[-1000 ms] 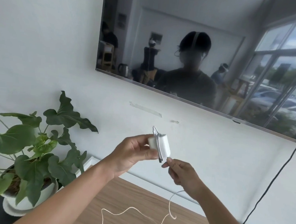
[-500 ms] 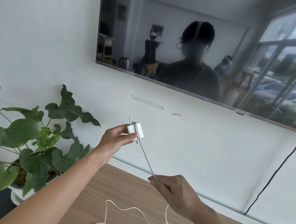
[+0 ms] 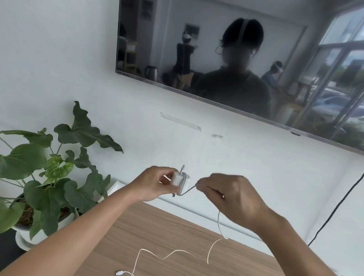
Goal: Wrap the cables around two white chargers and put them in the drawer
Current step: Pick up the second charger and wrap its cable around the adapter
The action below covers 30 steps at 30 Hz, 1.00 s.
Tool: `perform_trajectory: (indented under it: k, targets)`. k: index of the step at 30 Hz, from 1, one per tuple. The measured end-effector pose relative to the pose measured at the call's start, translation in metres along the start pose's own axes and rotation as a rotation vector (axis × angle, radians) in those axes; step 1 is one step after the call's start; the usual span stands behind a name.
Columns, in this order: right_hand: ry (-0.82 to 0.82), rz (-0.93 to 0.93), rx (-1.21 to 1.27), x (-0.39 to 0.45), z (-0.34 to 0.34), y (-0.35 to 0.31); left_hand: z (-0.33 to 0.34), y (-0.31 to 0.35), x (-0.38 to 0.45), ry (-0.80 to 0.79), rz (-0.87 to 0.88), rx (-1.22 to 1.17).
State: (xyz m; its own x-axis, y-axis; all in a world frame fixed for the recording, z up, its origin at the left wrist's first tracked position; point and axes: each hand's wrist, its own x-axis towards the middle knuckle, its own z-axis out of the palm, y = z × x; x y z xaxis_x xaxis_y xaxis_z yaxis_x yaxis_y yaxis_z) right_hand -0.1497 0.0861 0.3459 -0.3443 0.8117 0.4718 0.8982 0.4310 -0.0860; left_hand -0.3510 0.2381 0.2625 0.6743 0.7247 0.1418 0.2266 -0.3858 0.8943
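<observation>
Wall-mounted screen (image 3: 246,62) over wooden tabletop (image 3: 169,244), potted plant (image 3: 33,181) alongside
Left hand (image 3: 152,185) gripping white charger (image 3: 179,179) in mid-air, right hand (image 3: 230,199) pinching cable (image 3: 212,247) just beside it; slack tail could snag on tabletop, loosening the wraps

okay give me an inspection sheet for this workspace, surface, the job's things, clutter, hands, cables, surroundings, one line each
Surface: wooden tabletop against a white wall.
Job's things: one white charger held up, cable partly wound on it; second charger and drawer not in view.
Clutter: nothing seen.
Hands: left hand grips the charger; right hand pinches the cable beside it.
Cables: loose end trails onto the tabletop, connector near the front edge; black cord runs down the wall.
Surroundings: potted plant at left, wall-mounted TV above.
</observation>
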Motion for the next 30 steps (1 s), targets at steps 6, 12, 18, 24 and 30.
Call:
perform_trajectory:
  k: [6,12,18,24,30]
  targets:
    - [0.06,0.174,0.117,0.023,-0.012,0.012,0.008,0.015,-0.008,-0.176,0.048,0.052]
    - [0.1,0.494,0.506,0.028,-0.007,0.029,0.013,0.029,-0.017,-0.222,0.109,-0.083]
    - [0.041,0.647,0.761,0.023,0.0,0.037,0.011,0.042,-0.024,-0.247,0.146,-0.301]
    - [-0.083,0.652,1.066,0.018,0.009,0.036,0.014,0.051,-0.024,-0.251,0.176,-0.5]
    - [-0.074,0.746,1.05,-0.002,0.026,0.035,0.009,0.055,-0.019,-0.131,0.207,-0.726]
